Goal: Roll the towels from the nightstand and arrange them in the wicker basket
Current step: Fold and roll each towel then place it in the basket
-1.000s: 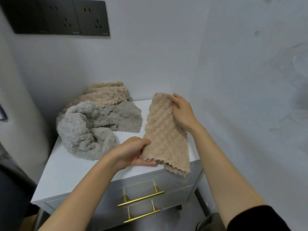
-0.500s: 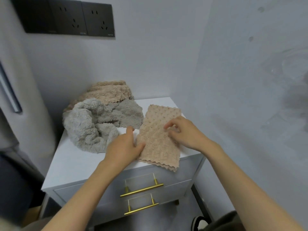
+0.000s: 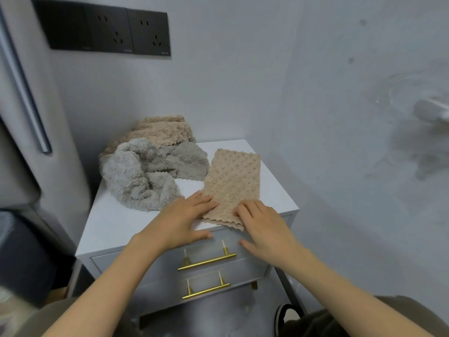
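Two brass bar handles [image 3: 206, 261] are seen nearest, on the drawer fronts of the white nightstand [image 3: 116, 222]. Just above them the left hand [image 3: 184, 222] and the right hand [image 3: 262, 227] are laid side by side, fingers loose and nothing gripped, on the near end of a flat, bubble-textured beige towel [image 3: 233, 181] spread on the right of the top. Further back on the left, fluffy grey towels [image 3: 138, 176] are heaped, a fluffy beige towel [image 3: 160, 130] is lodged behind them by the wall, and black wall sockets [image 3: 107, 32] are mounted above.

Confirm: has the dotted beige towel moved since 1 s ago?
Yes. The dotted beige towel came down from mid-air, now flat on the nightstand, right of the grey towel.
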